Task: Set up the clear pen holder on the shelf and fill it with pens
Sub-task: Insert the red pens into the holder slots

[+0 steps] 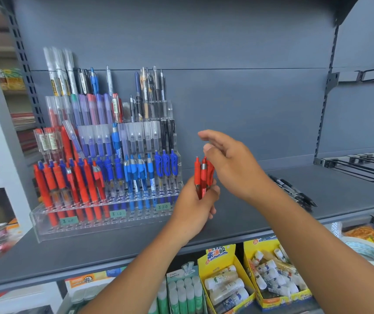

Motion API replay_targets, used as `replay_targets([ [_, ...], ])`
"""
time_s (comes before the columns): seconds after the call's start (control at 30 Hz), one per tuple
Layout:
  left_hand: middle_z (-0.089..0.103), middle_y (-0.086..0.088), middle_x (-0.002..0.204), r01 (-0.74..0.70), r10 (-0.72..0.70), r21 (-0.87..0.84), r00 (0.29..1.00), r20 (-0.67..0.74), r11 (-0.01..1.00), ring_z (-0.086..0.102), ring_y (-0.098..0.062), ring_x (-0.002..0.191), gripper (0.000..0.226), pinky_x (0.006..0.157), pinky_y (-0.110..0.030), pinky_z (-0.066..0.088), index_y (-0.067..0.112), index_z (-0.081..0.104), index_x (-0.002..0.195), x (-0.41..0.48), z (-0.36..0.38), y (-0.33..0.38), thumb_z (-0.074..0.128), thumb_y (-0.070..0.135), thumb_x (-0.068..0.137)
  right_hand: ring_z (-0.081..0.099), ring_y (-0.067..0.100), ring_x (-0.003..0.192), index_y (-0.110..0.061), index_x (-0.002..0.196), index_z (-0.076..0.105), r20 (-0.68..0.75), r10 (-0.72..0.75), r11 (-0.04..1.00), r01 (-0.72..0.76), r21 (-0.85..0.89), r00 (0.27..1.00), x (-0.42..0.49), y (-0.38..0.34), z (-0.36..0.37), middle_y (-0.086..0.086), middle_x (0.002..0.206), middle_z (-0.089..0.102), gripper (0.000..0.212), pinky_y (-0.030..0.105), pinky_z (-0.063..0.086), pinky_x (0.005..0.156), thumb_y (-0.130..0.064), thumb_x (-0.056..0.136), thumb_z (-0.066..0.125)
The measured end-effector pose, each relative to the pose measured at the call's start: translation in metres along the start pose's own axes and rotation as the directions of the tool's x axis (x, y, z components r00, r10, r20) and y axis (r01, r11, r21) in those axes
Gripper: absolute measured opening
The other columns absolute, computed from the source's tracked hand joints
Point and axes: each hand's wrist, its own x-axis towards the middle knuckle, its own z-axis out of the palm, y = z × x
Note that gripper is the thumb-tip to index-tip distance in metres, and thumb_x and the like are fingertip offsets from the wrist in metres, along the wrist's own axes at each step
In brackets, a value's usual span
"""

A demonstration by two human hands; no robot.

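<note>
Grey shelf (pixel 249 214), clear pen holder (pixel 104 220) at its left end; my left hand (pixel 195 207) grips red pens (pixel 203 175), right hand (pixel 233 162) loose-fingered.

- "¥ 1.0" and "¥ 2.0" on green price tags (pixel 118 213) stuck to the clear pen holder (pixel 90 228) front
- leftmost tag (pixel 69 220) too blurry tbh
- "miffy" on the yellow box (pixel 214 264) underneath

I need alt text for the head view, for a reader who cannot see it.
The left hand grips a bunch of red pens beside a well-stocked clear tiered pen holder; the open right hand hovers above them.
</note>
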Motion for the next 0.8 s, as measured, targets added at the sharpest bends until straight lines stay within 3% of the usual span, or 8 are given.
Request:
replay_targets([
  [0.13,0.055,-0.003,0.066,-0.044,0.045,0.033,0.999,-0.015,0.998,0.053,-0.016,0.050,0.010,0.049,-0.031,0.048,0.021,0.055,0.094,-0.011,-0.017,0.003,0.055,0.011,0.097,0.059,0.007,0.101,-0.030,0.133,0.056,0.004,-0.007,0.988,0.007,-0.153,1.000,-0.002,-0.004,0.003,-0.009,0.110,0.067,0.033,0.030,0.045,0.095,-0.032,0.103,0.042],
  [0.23,0.052,-0.004,0.059,-0.066,0.071,0.075,0.995,-0.065,0.995,0.050,-0.014,0.046,0.009,0.045,-0.028,0.045,0.018,0.057,0.096,-0.021,-0.035,0.005,0.056,0.009,0.096,0.056,0.018,0.118,-0.033,0.135,0.053,0.011,-0.020,0.965,0.022,-0.261,1.000,-0.004,-0.006,0.012,-0.005,0.122,0.066,0.036,0.043,0.044,0.101,-0.039,0.102,0.040],
  [0.3,0.052,0.001,0.056,-0.082,0.091,0.105,0.992,-0.089,0.991,0.048,-0.009,0.044,0.012,0.046,-0.026,0.043,0.020,0.058,0.093,-0.029,-0.050,0.004,0.057,0.009,0.096,0.057,0.020,0.118,-0.033,0.133,0.054,0.013,-0.038,0.961,0.040,-0.275,0.999,-0.005,-0.009,0.021,-0.004,0.121,0.067,0.036,0.046,0.045,0.100,-0.042,0.101,0.039],
  [0.37,0.053,0.009,0.053,-0.111,0.132,0.171,0.984,-0.116,0.979,0.048,-0.005,0.048,0.024,0.052,-0.024,0.043,0.031,0.060,0.085,-0.034,-0.069,0.002,0.058,0.009,0.094,0.061,0.020,0.107,-0.033,0.127,0.057,0.006,-0.067,0.964,0.066,-0.258,0.998,-0.007,-0.013,0.033,-0.005,0.108,0.070,0.032,0.045,0.048,0.095,-0.041,0.101,0.040],
  [0.43,0.050,0.010,0.053,-0.104,0.137,0.215,0.980,-0.145,0.971,0.047,-0.007,0.050,0.031,0.057,-0.028,0.041,0.037,0.058,0.079,-0.039,-0.089,-0.002,0.060,0.010,0.093,0.062,0.016,0.083,-0.033,0.116,0.061,0.006,-0.097,0.971,0.096,-0.220,0.995,-0.008,-0.018,0.047,-0.007,0.085,0.070,0.026,0.042,0.051,0.083,-0.039,0.101,0.041],
  [0.53,0.049,0.010,0.052,-0.094,0.140,0.231,0.971,-0.194,0.968,0.045,-0.006,0.049,0.033,0.057,-0.030,0.039,0.037,0.058,0.077,-0.046,-0.116,-0.004,0.061,0.007,0.091,0.052,0.009,0.060,-0.031,0.106,0.063,0.032,-0.119,0.977,0.123,-0.176,0.992,-0.011,-0.021,0.069,-0.011,0.067,0.060,0.020,0.036,0.050,0.068,-0.035,0.101,0.044],
  [0.67,0.048,0.011,0.051,-0.075,0.139,0.261,0.962,-0.237,0.962,0.044,-0.005,0.048,0.047,0.054,-0.028,0.038,0.046,0.059,0.077,-0.055,-0.152,-0.004,0.059,0.001,0.089,0.048,0.010,0.054,-0.033,0.107,0.064,0.142,-0.135,0.982,0.151,-0.115,0.981,-0.016,-0.030,0.105,-0.008,0.065,0.058,0.020,0.034,0.048,0.062,-0.035,0.101,0.045],
  [0.8,0.051,0.005,0.057,-0.054,0.127,0.261,0.954,-0.271,0.964,0.045,-0.011,0.047,0.029,0.050,-0.031,0.040,0.032,0.056,0.095,-0.060,-0.175,-0.007,0.059,0.003,0.089,0.054,0.019,0.060,-0.033,0.107,0.063,0.217,-0.154,0.982,0.174,-0.075,0.964,-0.018,-0.040,0.133,0.001,0.069,0.062,0.021,0.043,0.051,0.065,-0.037,0.101,0.044],
])
